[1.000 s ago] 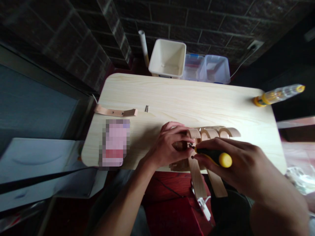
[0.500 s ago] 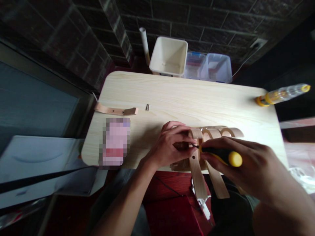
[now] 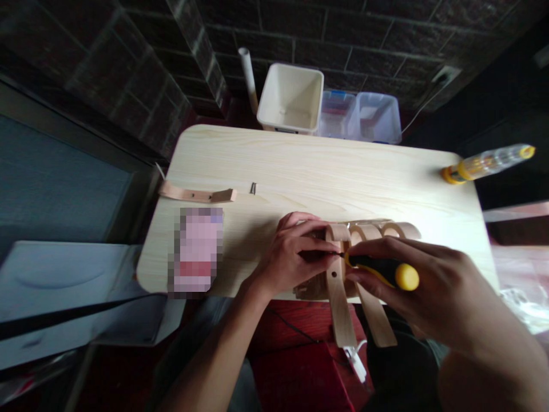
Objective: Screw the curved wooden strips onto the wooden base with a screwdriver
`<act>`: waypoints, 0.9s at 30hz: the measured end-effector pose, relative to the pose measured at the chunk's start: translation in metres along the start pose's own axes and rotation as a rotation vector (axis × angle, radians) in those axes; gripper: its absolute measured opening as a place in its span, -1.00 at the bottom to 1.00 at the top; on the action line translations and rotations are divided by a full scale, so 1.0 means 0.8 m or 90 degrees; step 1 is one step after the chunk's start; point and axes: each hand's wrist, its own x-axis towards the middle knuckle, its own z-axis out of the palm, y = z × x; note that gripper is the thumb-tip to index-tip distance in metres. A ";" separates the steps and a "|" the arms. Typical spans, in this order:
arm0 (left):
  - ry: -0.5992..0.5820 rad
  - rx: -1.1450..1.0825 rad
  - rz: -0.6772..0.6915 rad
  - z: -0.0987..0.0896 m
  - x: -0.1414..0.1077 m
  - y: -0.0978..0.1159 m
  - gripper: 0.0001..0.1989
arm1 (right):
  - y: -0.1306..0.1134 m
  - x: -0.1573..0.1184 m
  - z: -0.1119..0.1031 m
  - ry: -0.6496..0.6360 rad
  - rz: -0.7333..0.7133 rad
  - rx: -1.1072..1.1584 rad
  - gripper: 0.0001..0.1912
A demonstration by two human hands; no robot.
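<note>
Likely a home, dark block walls (image 3: pixel 317 28), pale table (image 3: pixel 343 171), cream bin (image 3: pixel 295 86), wall socket (image 3: pixel 446 74)

At 4 o'clock, the stubby plastic screwdriver (image 3: pixel 380 271) pairs a black grip with yellow trim and a round yellow end, near curved wooden slats (image 3: pixel 341 306) in pale tan; the loose curved wooden bar (image 3: pixel 199 195) at 9 o'clock looks pinker. The rectangular tabletop (image 3: pixel 343 171) is cream with fine wood grain, and the pixelated rectangular object (image 3: pixel 197 246) at 8 o'clock shows pink with a red band. At 12 o'clock, a dark wall (image 3: pixel 321 34) carries a paler-lined block pattern behind a cream plastic bin (image 3: pixel 291 100).
</note>
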 end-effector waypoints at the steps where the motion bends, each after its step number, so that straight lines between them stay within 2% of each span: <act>1: 0.005 0.003 0.006 0.001 0.000 0.000 -0.93 | 0.001 0.001 0.000 0.006 -0.005 -0.004 -0.85; 10: 0.007 0.002 -0.006 0.001 -0.002 0.000 -0.84 | 0.005 0.001 0.001 -0.009 0.012 0.021 -0.84; 27: 0.019 -0.011 0.020 0.002 -0.002 0.000 -0.89 | 0.006 0.001 0.000 -0.008 0.022 0.025 -0.83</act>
